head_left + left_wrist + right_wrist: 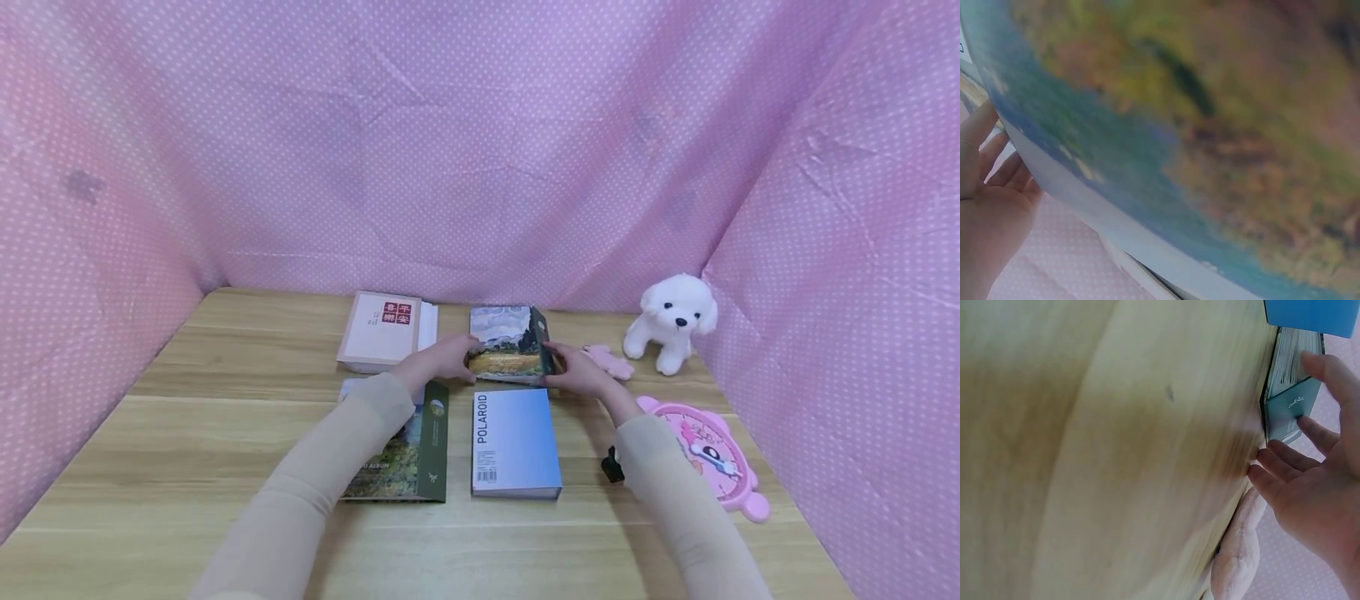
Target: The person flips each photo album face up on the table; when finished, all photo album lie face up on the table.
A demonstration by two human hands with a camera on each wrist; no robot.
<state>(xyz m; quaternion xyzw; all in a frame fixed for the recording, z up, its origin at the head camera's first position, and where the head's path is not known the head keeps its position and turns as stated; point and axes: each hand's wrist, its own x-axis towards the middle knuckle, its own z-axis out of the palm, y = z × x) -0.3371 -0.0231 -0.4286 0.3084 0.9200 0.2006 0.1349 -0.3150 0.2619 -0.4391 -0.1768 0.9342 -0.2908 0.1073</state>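
Toward the back of the table lies a thick album (504, 346) with a painted landscape cover and a dark green spine. My left hand (444, 358) touches its left edge. At the spine side, my right hand (576, 371) has its fingers against the spine and its thumb by the front page edge. In the right wrist view the fingers of the right hand (1316, 469) are spread and loosely bent beside the green spine (1294, 406). A nearby painted cover (1210, 156) fills most of the left wrist view and hides part of the left hand's (997, 194) surroundings.
A blue POLAROID album (516, 442) lies in front, with another painted album (431, 450) under my left forearm. A white book (382, 327) stands back left. To the right are a pink plush (609, 363), a white toy dog (671, 321) and a pink clock (712, 454).
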